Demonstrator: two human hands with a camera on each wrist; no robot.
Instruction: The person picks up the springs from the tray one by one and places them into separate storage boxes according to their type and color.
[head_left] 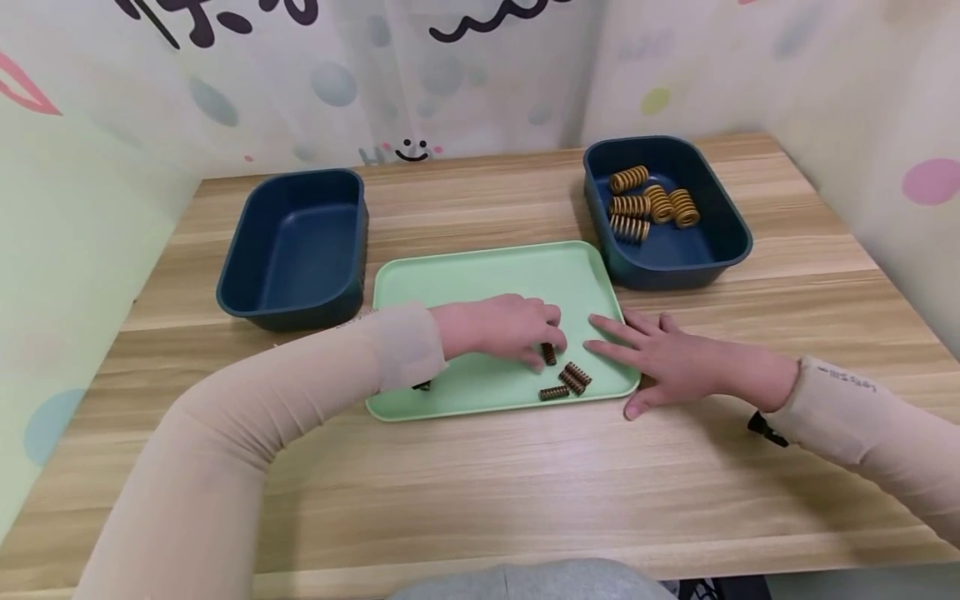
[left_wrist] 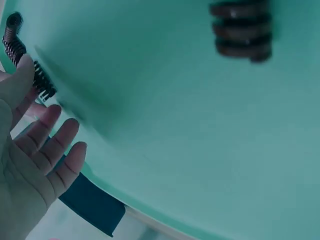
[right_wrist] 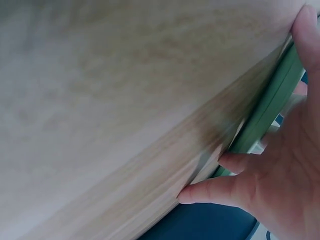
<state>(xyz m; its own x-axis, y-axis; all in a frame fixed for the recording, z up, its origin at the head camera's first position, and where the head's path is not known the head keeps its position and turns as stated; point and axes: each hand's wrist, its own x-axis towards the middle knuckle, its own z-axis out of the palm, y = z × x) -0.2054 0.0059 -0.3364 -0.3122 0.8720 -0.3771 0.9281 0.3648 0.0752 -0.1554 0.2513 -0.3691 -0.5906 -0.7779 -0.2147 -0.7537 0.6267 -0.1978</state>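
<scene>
Over the pale green tray (head_left: pixel 480 279), my left hand (head_left: pixel 510 327) reaches down with loosely bent fingers. Its index fingertip is at a small dark coil spring (head_left: pixel 549 355); the thumb looks slightly apart from it. Several similar springs (head_left: pixel 553 392) lie nearby, toward the tray's front right. In the left wrist view, a spring (left_wrist: pixel 44 82) shows just past the thumb, and the other fingers are extended. My right hand (head_left: pixel 671 360) lies spread across the tray's right rim, fingertips over the tray, thumb by the wooden table.
A dark blue bin (head_left: pixel 300 242) stands behind left, with a bare floor. Another blue bin (head_left: pixel 693 246) at the back right contains several larger gold springs (head_left: pixel 630 206). A printed curtain (head_left: pixel 480 92) borders the wooden table (head_left: pixel 480 492). Something small and dark (head_left: pixel 422 385) peeks from under the left sleeve.
</scene>
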